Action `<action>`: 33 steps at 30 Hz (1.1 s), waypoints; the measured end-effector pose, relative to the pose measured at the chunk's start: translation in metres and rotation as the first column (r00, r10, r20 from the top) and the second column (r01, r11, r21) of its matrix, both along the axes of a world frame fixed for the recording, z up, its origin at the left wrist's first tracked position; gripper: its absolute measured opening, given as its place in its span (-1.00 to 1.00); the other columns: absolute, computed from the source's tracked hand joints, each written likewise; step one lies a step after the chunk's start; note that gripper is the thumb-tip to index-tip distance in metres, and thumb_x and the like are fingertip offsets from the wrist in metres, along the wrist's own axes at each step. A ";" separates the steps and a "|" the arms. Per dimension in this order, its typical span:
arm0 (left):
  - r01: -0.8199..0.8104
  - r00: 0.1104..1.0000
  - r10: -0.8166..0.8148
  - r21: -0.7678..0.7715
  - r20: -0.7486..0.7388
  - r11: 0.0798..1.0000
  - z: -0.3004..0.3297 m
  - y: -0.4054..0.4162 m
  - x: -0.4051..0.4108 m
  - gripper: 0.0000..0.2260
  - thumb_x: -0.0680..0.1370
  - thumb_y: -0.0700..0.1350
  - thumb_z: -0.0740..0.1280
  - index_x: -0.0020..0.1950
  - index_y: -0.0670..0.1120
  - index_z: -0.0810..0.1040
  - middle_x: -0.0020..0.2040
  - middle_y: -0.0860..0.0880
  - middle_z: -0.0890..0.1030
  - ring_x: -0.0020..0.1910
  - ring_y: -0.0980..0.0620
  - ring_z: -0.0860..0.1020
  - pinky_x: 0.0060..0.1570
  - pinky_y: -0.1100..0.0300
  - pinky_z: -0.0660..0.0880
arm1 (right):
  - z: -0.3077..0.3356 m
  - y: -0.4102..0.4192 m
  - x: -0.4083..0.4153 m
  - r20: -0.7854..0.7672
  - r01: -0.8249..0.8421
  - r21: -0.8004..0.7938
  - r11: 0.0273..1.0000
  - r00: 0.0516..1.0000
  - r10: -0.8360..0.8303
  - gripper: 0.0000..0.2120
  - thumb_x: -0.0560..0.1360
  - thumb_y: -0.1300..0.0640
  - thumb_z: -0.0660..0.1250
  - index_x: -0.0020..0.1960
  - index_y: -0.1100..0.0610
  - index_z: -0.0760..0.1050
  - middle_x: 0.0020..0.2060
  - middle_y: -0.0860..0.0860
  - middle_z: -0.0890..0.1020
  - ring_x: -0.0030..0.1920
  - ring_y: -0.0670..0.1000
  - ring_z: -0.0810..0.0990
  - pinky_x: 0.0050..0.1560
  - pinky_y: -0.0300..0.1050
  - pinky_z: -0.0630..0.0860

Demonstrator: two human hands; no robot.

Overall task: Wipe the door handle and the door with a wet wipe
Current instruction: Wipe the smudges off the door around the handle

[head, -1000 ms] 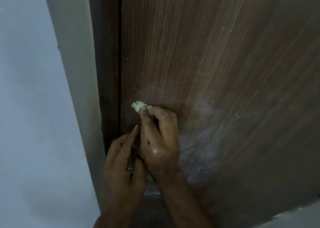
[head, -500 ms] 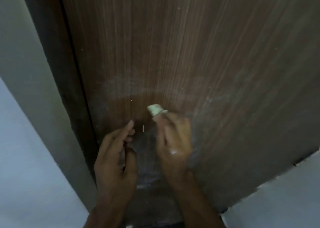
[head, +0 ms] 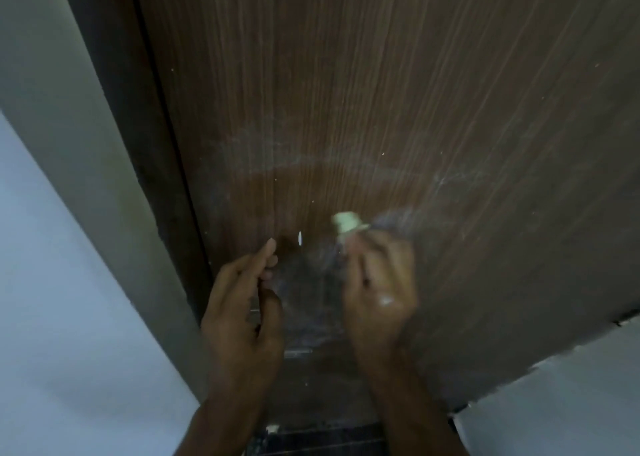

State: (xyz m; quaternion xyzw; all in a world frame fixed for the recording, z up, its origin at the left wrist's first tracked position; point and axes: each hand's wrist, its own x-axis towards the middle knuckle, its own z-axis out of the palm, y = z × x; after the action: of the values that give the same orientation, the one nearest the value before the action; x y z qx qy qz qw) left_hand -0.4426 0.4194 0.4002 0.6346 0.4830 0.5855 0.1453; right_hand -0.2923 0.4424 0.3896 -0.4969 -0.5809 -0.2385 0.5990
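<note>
The right hand (head: 379, 289) pinches a small balled-up wet wipe (head: 346, 222) at its fingertips, pressing it against the brown wood-grain door (head: 381, 92); this hand is motion-blurred. The left hand (head: 242, 310) sits beside it, a gap apart, fingers loosely curled and holding nothing that can be made out. Pale smeared streaks mark the door above and right of the wipe. The dark door frame (head: 145, 137) runs left of the left hand, with a grey wall (head: 52, 92) beyond it.

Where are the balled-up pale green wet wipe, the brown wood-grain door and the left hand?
balled-up pale green wet wipe (head: 347, 223), head view, exposed wad above the fingertips.
brown wood-grain door (head: 381, 92), head view, bare upper panel.
left hand (head: 239, 312), head view, back of hand.
</note>
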 end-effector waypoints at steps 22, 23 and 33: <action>-0.207 0.978 0.203 -0.251 -0.042 0.946 -0.042 -0.015 -0.031 -0.52 0.50 -0.37 0.37 0.38 -0.02 0.54 0.21 -0.03 0.59 0.14 0.11 0.53 0.12 0.65 0.27 | -0.070 0.010 -0.059 0.588 -0.040 -0.227 0.973 0.791 0.170 -0.76 0.51 0.15 0.27 -0.06 0.12 0.73 0.00 0.02 0.74 0.14 0.08 0.46 0.06 0.01 0.35; -0.202 0.979 0.198 -0.255 -0.042 0.946 -0.041 -0.016 -0.032 -0.52 0.51 -0.36 0.37 0.38 -0.01 0.54 0.22 -0.03 0.59 0.15 0.08 0.54 0.13 0.65 0.27 | -0.070 0.010 -0.056 0.614 -0.038 -0.244 0.969 0.767 0.185 -0.75 0.51 0.14 0.27 -0.06 0.11 0.73 0.01 0.00 0.74 0.15 0.07 0.45 0.06 0.00 0.33; -0.159 0.987 0.159 -0.260 -0.024 0.952 -0.042 -0.019 -0.033 -0.52 0.51 -0.38 0.36 0.37 -0.02 0.55 0.22 0.01 0.58 0.16 0.17 0.50 0.14 0.63 0.29 | -0.084 0.011 -0.061 0.478 0.013 -0.210 0.978 0.874 0.091 -0.78 0.51 0.12 0.30 0.02 0.06 0.71 0.07 -0.01 0.71 0.16 0.09 0.46 0.08 0.03 0.31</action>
State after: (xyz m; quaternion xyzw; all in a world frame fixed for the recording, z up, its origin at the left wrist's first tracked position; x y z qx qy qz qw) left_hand -0.4759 0.4007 0.3580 0.5699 0.6057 0.5255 0.1794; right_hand -0.3535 0.4534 0.3061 -0.4690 -0.7439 -0.2815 0.3839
